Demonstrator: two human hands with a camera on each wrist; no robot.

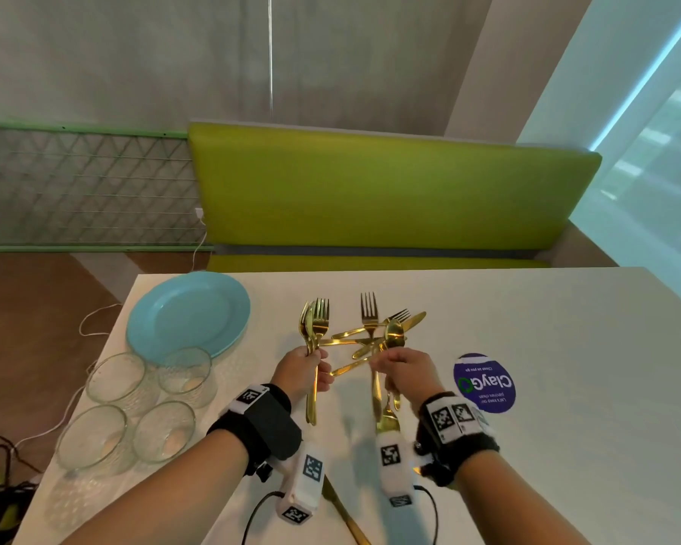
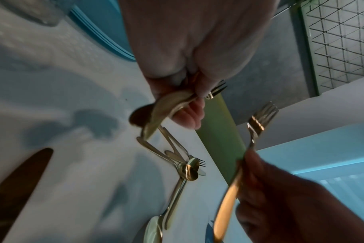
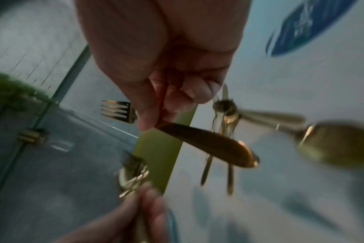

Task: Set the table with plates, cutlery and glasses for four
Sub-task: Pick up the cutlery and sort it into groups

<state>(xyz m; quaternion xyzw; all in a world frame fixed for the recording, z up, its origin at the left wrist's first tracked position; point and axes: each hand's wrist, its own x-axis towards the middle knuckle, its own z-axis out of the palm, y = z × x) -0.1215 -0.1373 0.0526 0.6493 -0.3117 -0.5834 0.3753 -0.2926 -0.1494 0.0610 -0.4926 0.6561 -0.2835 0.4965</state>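
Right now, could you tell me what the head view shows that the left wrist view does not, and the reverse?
Only the head view shows the four glasses, the round blue sticker and the green bench. Only the left wrist view shows, from beneath, the left hand's fingers curled round its cutlery. Both show the left hand, the right hand holding a fork, the blue plates and the loose gold cutlery.
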